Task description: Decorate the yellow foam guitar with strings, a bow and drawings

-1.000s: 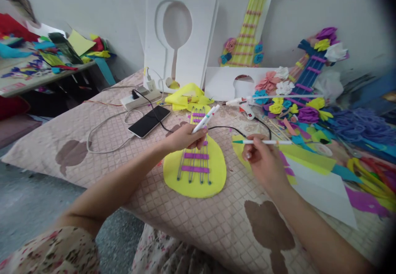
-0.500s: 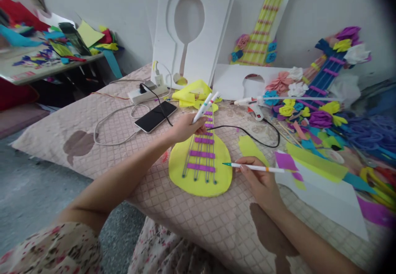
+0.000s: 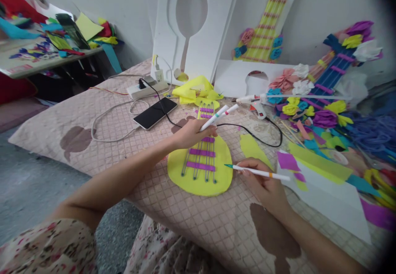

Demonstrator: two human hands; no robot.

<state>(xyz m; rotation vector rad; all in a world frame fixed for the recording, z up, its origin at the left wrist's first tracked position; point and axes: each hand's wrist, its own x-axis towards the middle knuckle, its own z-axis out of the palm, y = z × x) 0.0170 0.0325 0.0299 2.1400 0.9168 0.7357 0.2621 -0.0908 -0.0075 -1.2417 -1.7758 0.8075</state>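
A yellow guitar-shaped craft piece (image 3: 216, 154) lies on the patterned cloth, crossed by purple strips and thin strings that end in several dark dots. Over its neck, my left hand (image 3: 193, 133) is closed round two white pens (image 3: 215, 118) that point up to the right. My right hand (image 3: 262, 183), right of the yellow body, grips a white marker (image 3: 260, 172) with a green tip. That tip hovers at the body's right side; whether it touches cannot be told.
A phone (image 3: 155, 113) and a power strip (image 3: 147, 89) with cables are at the left. Behind stand white cut-out boards (image 3: 163, 14). A glue gun (image 3: 258, 109), paper flowers (image 3: 324, 118) and paper scraps (image 3: 334, 166) are on the right.
My left hand has moved slightly right and down, and its pens now lean further right. My right hand has barely moved, with the marker's rear end tilted a little lower.
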